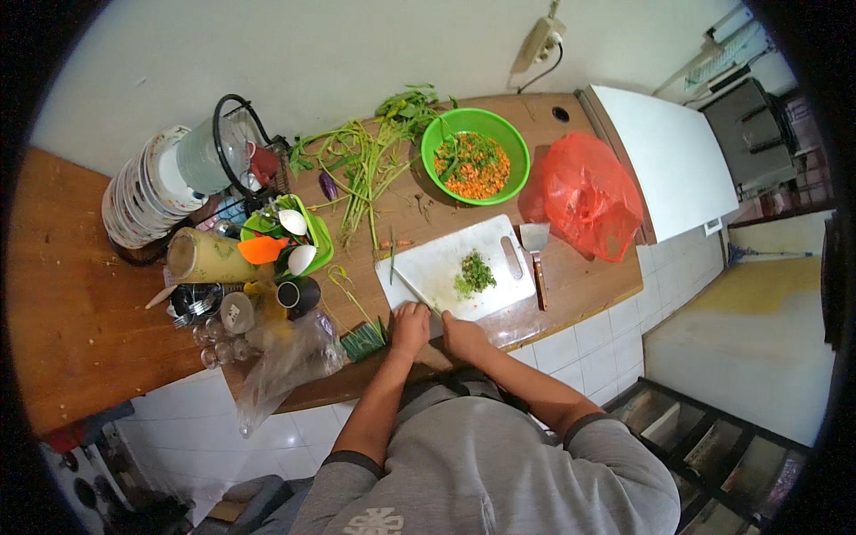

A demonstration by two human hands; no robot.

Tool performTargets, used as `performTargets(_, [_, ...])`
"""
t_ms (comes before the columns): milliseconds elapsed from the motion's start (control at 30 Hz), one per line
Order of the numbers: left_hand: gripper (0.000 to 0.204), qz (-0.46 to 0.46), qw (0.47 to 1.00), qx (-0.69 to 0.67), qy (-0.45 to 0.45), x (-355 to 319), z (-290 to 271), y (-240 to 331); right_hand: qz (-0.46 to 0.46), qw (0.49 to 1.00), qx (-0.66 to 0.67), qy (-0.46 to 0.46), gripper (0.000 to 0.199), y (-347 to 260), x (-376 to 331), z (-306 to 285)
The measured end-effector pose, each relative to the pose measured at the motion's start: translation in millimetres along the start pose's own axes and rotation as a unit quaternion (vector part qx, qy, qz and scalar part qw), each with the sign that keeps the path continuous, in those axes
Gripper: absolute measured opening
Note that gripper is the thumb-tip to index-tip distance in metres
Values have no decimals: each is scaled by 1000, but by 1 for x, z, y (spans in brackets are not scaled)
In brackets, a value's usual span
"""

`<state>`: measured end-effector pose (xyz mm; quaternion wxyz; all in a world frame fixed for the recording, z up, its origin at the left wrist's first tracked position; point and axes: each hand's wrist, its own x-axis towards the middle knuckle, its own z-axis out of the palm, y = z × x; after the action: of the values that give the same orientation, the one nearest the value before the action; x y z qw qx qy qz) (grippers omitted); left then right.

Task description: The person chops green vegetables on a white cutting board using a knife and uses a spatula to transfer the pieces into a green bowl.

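A white cutting board (428, 269) lies tilted on the wooden table, with a small heap of chopped greens (475, 275) right of its middle. My right hand (464, 339) is closed at the board's near edge around a knife (415, 290), whose pale blade points far left across the board. Beside it, my left hand (411, 328) rests at the near left edge with its fingers curled together; what they hold, if anything, is hidden. A thin green stalk (392, 256) crosses the board's far left corner. To the board's right lies a wooden-handled metal turner (537, 254).
Beyond the board stand a green basin (519, 143) of chopped orange and green food and a red plastic bag (593, 192). Leafy stems (361, 178) and a small purple eggplant (328, 186) lie farther left. Stacked plates (134, 201), utensils and a clear bag (290, 361) crowd the left side.
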<state>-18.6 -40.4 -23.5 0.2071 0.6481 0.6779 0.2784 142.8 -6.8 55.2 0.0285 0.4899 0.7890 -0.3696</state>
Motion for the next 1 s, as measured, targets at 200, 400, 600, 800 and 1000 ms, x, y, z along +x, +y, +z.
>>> performTargets(200, [8, 111, 993, 11, 22, 3, 2, 0, 21, 1000, -1, 13, 23, 8, 17, 15])
performTargets(400, [19, 128, 992, -15, -4, -8, -11, -13, 52, 997, -47, -43, 24, -2, 5, 13])
performTargets(600, [13, 132, 989, -57, 28, 0, -5, -8, 18, 998, -63, 1, 26, 13, 10, 26])
performTargets(800, [9, 88, 996, -27, -11, -6, -7, -13, 68, 994, -71, -50, 27, 4, 5, 23])
performTargets(1000, [10, 76, 997, -19, 10, -6, -5, -9, 58, 996, -43, -50, 28, 0, -6, 26])
